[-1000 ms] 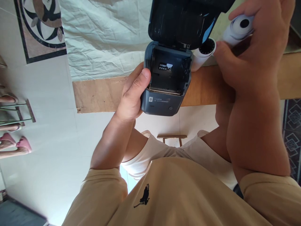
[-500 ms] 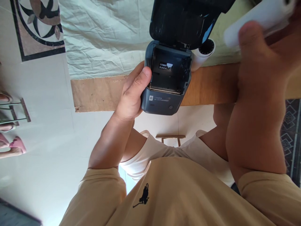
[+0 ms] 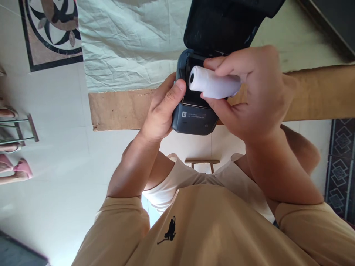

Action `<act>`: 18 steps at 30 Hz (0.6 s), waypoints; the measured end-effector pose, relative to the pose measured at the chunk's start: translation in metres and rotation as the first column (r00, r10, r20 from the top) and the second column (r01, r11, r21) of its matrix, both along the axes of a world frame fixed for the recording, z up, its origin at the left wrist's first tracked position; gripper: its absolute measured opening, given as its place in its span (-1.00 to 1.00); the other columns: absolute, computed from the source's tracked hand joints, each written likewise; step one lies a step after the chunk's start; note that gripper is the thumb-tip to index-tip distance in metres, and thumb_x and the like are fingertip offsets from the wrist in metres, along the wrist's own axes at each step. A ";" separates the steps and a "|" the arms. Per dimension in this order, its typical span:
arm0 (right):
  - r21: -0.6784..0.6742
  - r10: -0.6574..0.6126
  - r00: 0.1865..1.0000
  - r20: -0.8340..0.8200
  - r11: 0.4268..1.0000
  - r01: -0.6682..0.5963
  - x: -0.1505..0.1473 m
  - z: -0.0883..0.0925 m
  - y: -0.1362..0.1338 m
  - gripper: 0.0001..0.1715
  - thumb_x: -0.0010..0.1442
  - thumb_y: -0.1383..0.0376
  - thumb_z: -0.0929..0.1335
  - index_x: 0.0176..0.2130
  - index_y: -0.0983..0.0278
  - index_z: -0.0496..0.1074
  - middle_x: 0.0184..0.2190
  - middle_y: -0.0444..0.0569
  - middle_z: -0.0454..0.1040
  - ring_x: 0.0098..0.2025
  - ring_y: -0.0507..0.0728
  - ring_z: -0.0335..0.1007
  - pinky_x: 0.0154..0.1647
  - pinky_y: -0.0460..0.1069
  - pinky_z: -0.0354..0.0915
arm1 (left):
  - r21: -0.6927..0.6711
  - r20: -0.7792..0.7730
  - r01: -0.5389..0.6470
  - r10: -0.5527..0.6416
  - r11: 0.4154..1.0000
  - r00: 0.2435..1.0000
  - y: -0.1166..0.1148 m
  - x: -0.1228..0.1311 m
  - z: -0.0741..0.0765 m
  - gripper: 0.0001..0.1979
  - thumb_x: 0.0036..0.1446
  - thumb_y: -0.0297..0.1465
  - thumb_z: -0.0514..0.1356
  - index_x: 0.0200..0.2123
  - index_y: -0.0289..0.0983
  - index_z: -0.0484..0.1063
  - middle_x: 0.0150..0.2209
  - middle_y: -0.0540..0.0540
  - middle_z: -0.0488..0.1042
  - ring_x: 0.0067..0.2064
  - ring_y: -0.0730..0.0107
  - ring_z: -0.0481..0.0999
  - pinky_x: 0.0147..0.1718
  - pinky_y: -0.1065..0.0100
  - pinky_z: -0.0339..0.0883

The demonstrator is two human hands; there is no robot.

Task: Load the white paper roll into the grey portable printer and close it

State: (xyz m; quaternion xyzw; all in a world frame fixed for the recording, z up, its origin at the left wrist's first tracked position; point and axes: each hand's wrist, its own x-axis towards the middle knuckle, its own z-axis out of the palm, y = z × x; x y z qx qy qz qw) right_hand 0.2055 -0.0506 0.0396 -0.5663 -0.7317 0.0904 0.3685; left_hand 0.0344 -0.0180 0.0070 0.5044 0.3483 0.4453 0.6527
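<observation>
A small dark grey printer [image 3: 194, 120] with its lid [image 3: 222, 26] raised rests at the edge of a wooden table [image 3: 313, 92]. My left hand [image 3: 161, 111] grips its left side, thumb on the rim of the paper bay. My right hand [image 3: 249, 92] pinches a white paper roll [image 3: 213, 85] between thumb and fingers and holds it lying sideways right over the open bay. The roll and hand hide most of the bay's inside.
A crumpled pale cloth [image 3: 124, 44] covers the table behind the printer. Below the table edge are a light tiled floor [image 3: 55, 184], a patterned floor inlay [image 3: 52, 26] and pink shoes on a rack [image 3: 16, 170] at far left. A dark object [image 3: 332, 22] sits top right.
My right hand picked up a paper roll at the top right and brought it left and down over the printer's open bay. The second roll beside the printer is now hidden.
</observation>
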 end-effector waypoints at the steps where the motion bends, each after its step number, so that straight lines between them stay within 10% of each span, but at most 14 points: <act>1: 0.096 -0.010 1.000 0.019 0.995 0.008 -0.002 0.001 0.001 -0.91 0.26 0.32 0.34 -0.19 0.18 0.42 -0.09 -0.16 0.63 -0.09 0.12 0.60 -0.07 0.07 0.39 | 0.002 0.001 0.007 -0.007 1.000 1.000 -0.001 0.000 0.002 -0.60 0.24 0.08 0.12 -0.24 -0.07 0.55 -0.34 -0.06 0.48 -0.20 0.20 0.54 -0.32 0.27 0.38; 11: 0.282 0.050 0.996 0.076 0.957 -0.069 0.001 0.005 -0.003 -0.83 0.23 0.32 0.34 -0.43 0.18 0.40 -0.40 -0.15 0.54 -0.26 0.11 0.47 -0.21 0.05 0.29 | 0.098 -0.021 0.009 -0.007 0.995 1.000 0.004 -0.004 -0.008 -0.59 0.29 0.03 0.08 -0.18 -0.14 0.53 -0.28 -0.07 0.49 -0.12 0.17 0.61 -0.25 0.28 0.44; 18: 0.295 0.260 0.959 0.115 0.913 -0.283 0.001 -0.007 -0.003 -0.84 0.28 0.16 0.34 -0.33 0.11 0.48 -0.39 -0.22 0.55 -0.28 0.07 0.41 -0.20 0.08 0.20 | 0.142 0.066 0.090 -0.100 0.986 0.993 0.005 -0.007 -0.012 -0.38 0.10 -0.04 0.30 0.21 0.06 0.25 -0.11 0.06 0.47 -0.31 0.43 0.62 -0.37 0.39 0.45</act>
